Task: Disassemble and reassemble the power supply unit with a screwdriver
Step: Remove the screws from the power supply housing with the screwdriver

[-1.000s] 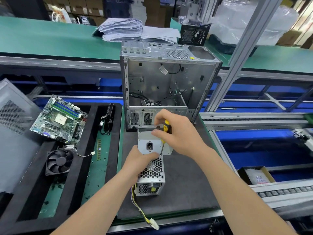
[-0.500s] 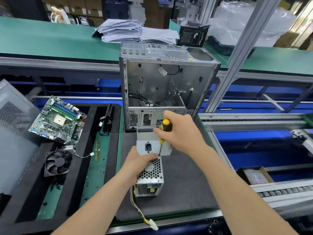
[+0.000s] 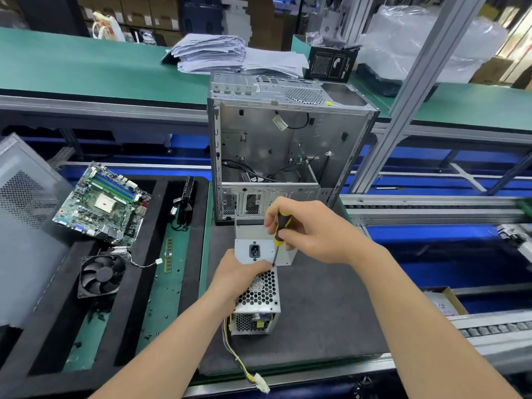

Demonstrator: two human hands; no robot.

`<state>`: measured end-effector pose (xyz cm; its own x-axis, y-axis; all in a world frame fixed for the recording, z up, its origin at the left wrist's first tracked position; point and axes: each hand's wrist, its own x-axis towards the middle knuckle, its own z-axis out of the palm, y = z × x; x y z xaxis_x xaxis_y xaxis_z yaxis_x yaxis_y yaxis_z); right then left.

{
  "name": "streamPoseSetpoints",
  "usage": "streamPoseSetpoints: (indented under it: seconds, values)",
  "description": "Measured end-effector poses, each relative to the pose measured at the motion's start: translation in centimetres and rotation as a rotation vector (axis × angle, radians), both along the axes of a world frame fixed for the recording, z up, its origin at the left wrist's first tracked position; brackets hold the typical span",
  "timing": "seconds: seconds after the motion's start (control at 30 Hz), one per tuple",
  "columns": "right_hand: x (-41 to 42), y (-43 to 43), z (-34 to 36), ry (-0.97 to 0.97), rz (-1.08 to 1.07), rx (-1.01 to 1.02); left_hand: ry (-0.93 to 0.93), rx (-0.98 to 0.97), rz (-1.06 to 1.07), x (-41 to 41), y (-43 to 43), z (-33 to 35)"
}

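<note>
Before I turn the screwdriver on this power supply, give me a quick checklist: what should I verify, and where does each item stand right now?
1. Right hand grips the screwdriver by its handle: ok.
2. Left hand holds the power supply down on the mat: ok.
3. Screwdriver tip sits at the lower edge of the socket panel, by the left thumb: ok.
4. Tip seated in a screw head: cannot tell, too small to see.
5. Wires trail toward the near edge, away from the tip: ok.
</note>
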<state>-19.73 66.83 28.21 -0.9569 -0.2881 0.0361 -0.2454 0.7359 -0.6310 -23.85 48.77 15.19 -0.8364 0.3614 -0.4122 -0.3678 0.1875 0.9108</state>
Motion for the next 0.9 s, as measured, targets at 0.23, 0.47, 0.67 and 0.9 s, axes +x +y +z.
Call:
streamPoseSetpoints:
  seconds: [0.23, 0.47, 0.67, 0.9]
  values:
    - [-0.1, -0.8, -1.0, 0.243, -0.282, 0.123, -0.014, 0.005, 0.018, 0.2, 0.2, 0.2]
    - [-0.2, -2.1, -0.9, 0.274, -0.365, 0.353, -0.019, -0.012, 0.021, 0.1, 0.2, 0.2]
    - [0.1, -0.9, 0.1, 0.064, 0.024, 0.029, -0.023, 0.01, 0.019, 0.0, 0.1, 0.1]
    - [-0.3, -2.2, -2.0, 0.37, -0.299, 0.109, -0.06, 0.009, 0.028, 0.3, 0.1, 0.7]
